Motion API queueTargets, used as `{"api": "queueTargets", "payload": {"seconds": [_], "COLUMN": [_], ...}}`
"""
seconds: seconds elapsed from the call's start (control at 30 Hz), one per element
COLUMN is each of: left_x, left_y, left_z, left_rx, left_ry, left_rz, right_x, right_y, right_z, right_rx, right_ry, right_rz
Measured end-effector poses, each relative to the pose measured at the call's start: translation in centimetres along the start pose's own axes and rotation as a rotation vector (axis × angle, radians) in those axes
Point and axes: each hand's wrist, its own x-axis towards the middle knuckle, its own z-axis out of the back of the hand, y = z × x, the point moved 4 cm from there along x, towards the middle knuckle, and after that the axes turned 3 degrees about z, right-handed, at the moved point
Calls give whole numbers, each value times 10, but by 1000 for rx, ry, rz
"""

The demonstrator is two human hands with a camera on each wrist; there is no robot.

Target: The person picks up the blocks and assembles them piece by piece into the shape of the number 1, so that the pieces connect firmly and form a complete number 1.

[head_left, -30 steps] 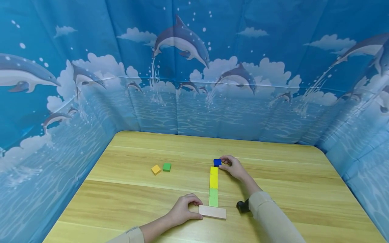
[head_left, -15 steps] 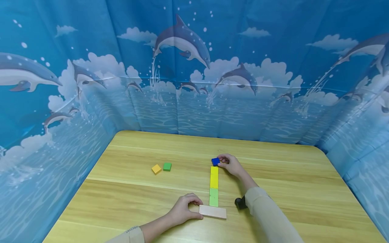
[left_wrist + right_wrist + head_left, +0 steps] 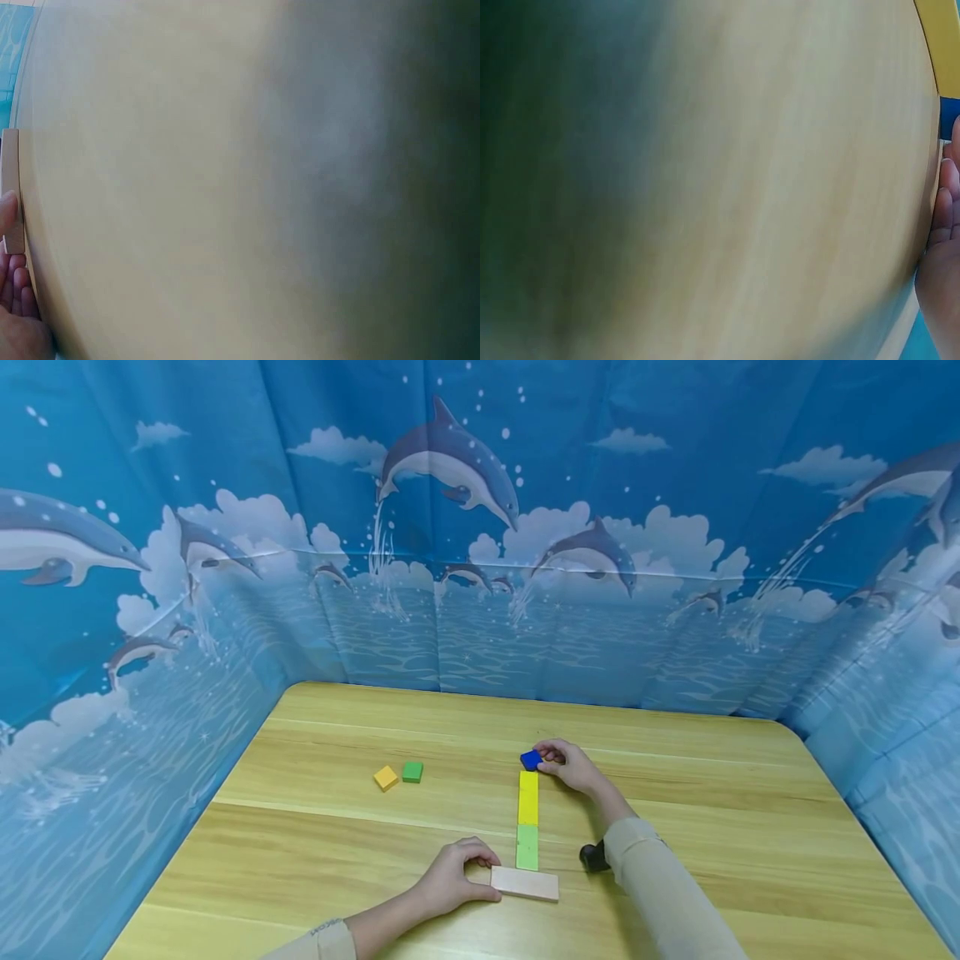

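Note:
A small blue block (image 3: 531,761) sits at the far end of a straight row, turned at an angle to it. My right hand (image 3: 570,768) pinches this block from the right; in the right wrist view the blue block (image 3: 949,118) shows at the edge beside a yellow block (image 3: 941,45). The row continues toward me with the yellow block (image 3: 528,797), then a light green block (image 3: 527,847). Across the near end lies a plain wooden block (image 3: 525,883). My left hand (image 3: 452,878) grips its left end between thumb and fingers.
To the left on the wooden table (image 3: 300,843) lie an orange block (image 3: 386,778) and a green block (image 3: 412,772), close together. A black object (image 3: 594,858) shows beside the right sleeve. A dolphin-print curtain (image 3: 480,627) stands behind the table.
My right hand has moved slightly left with the blue block, which has turned from square with the row to an angle. The left hand and the wooden block have stayed put.

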Motion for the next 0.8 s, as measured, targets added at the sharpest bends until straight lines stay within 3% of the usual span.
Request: {"api": "queueTargets", "payload": {"seconds": [0.27,0.43,0.67,0.8], "left_x": [1,1,-3,-2], "left_y": [1,1,-19,-13], "left_z": [0,0,3,2], "left_rx": [1,-10,-5,-1], "left_ry": [5,6,-11,-10], "left_rz": [6,9,-10,3], "right_x": [-1,-5,-1,-1], "right_y": [2,14,3,4], "right_z": [0,0,-2,-3], "right_rx": [10,16,8,7], "right_ry": [25,44,46,53], "right_rz": [9,18,1,14]}}
